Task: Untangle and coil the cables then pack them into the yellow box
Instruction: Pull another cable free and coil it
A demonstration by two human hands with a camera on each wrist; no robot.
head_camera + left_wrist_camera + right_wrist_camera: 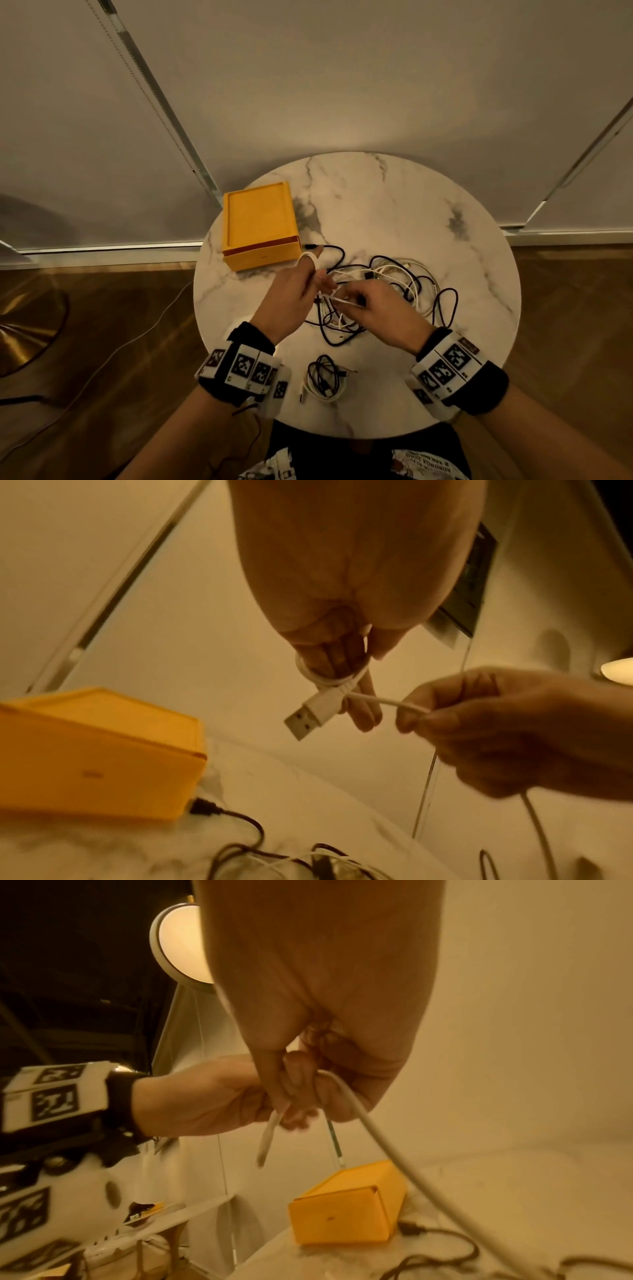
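1. You are mid-coil: your left hand (pixel 291 298) has its fingers curled, a thin white USB cable (pixel 329 680) looped around them.
2. Your right hand (pixel 380 308) pinches that cable's free run.
3. Next, probably: keep wrapping, drawing slack from the tangled pile of black and white cables (pixel 387 284).
4. The closed yellow cardboard box (pixel 258 226) sits just beyond your left hand.

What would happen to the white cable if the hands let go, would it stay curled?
Probably not. The white cable looks floppy: it bends tightly round the left hand fingers and sags below the right hand. Its loops would likely spring loose. It seems light, so the USB plug end would probably just dangle.
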